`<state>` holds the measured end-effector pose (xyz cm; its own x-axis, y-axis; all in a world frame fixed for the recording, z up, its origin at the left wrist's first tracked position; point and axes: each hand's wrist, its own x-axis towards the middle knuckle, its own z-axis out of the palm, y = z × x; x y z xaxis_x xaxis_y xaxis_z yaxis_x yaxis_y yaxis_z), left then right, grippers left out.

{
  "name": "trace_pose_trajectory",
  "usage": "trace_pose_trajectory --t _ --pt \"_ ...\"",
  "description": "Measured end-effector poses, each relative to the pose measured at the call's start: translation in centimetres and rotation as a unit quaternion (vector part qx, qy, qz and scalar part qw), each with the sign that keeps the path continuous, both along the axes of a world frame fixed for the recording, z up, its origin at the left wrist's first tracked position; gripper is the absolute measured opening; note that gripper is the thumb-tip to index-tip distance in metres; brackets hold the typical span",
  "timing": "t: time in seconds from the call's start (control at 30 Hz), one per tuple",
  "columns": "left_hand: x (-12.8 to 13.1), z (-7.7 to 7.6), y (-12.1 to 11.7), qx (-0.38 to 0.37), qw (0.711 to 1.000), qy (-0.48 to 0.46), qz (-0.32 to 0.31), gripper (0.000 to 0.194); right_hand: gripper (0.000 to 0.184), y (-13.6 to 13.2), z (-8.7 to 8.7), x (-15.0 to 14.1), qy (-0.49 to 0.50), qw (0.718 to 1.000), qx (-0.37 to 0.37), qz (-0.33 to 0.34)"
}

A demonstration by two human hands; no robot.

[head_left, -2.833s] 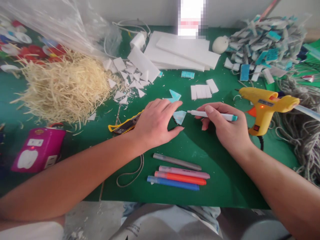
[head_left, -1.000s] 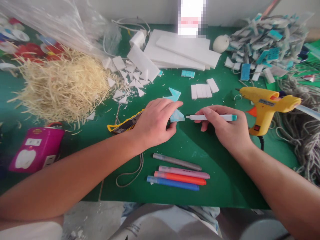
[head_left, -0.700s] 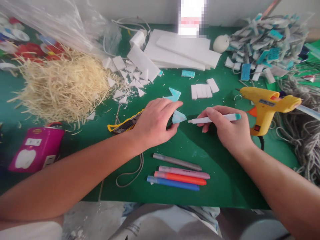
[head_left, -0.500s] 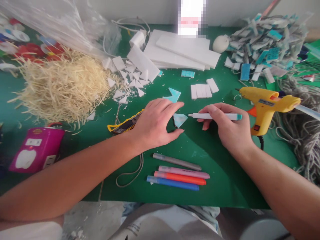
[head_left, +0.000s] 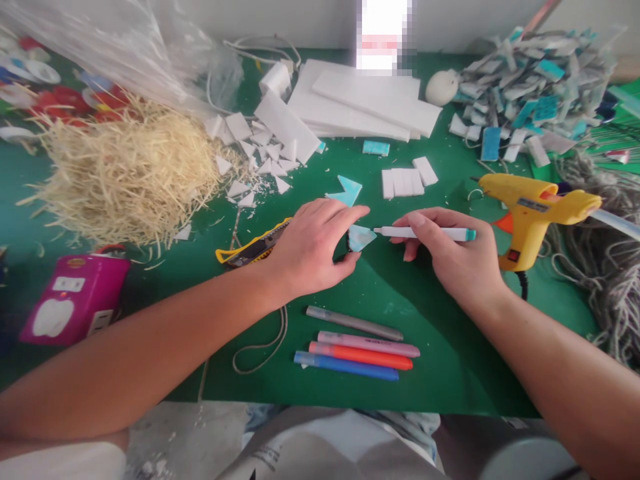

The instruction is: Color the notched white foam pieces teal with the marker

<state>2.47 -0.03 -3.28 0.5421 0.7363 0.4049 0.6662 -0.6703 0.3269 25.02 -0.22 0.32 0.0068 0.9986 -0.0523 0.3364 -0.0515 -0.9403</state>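
A small pale-blue foam piece (head_left: 361, 237) with a pointed right end and a dark left edge lies between the thumb and fingers of my left hand (head_left: 315, 250). The thumb tip meets its lower edge, the index finger stretches above it, and the other fingertips are hidden. My right hand (head_left: 450, 253) grips a white marker (head_left: 420, 233) with a teal end, its tip at the piece's right point. A notched blue piece (head_left: 346, 192) lies just beyond my left fingers. Partly under my left hand is a yellow utility knife (head_left: 250, 245).
Several markers (head_left: 363, 353) lie near the front edge. A yellow glue gun (head_left: 533, 213) is at right, beside grey string (head_left: 600, 280). White foam sheets (head_left: 360, 100), cut scraps (head_left: 267, 150) and straw-like shreds (head_left: 130, 173) lie behind. A magenta box (head_left: 75, 300) sits at left.
My right hand has shifted slightly left, bringing the marker tip to the blue piece's point. My left thumb has drawn in against the piece's lower edge.
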Motion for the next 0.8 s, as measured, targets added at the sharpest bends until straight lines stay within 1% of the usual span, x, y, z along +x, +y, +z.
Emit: trace_pose_trajectory --t 0.2,0.33,0.47,0.57,0.7,0.8 --pt "0.07 0.06 0.06 -0.004 1.0 -0.003 -0.002 0.043 0.024 -0.11 0.33 -0.03 -0.017 1.0 -0.007 0.022" --pt "0.09 0.07 0.04 -0.018 1.0 0.004 0.001 0.043 0.019 -0.09 0.31 -0.03 -0.019 1.0 -0.004 0.009" --pt "0.04 0.1 0.0 -0.029 1.0 0.006 0.003 0.043 0.023 -0.1 0.22 0.09 -0.018 1.0 -0.009 0.022" --pt "0.01 0.1 0.01 -0.028 1.0 0.01 0.001 0.043 0.02 -0.08 0.21 0.15 -0.011 1.0 -0.003 0.008" --pt "0.04 0.03 0.04 -0.018 1.0 0.005 -0.003 0.043 0.024 -0.04 0.25 0.15 -0.016 1.0 -0.007 0.023" --pt "0.05 0.0 0.05 -0.015 1.0 0.003 -0.002 0.042 0.021 -0.04 0.24 0.11 -0.009 1.0 -0.004 0.013"
